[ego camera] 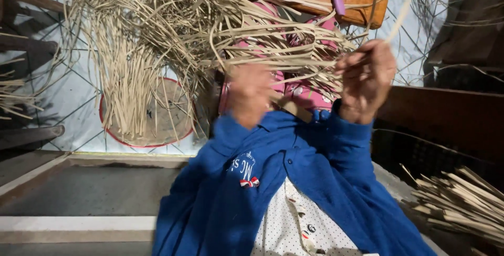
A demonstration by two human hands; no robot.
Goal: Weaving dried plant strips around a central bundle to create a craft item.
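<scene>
Blue sleeves [294, 182] fill the near view, leading up to two hands raised among pale split-cane strips [247, 30]. Her right hand [367, 80] is curled with fingers pinched on a few strips that bend up and over. Motion blurs the left hand [249, 96], so I cannot tell its grip. Strips hide most of one round woven base [152, 117]; a second bundle [462, 201] lies cut off at right.
</scene>
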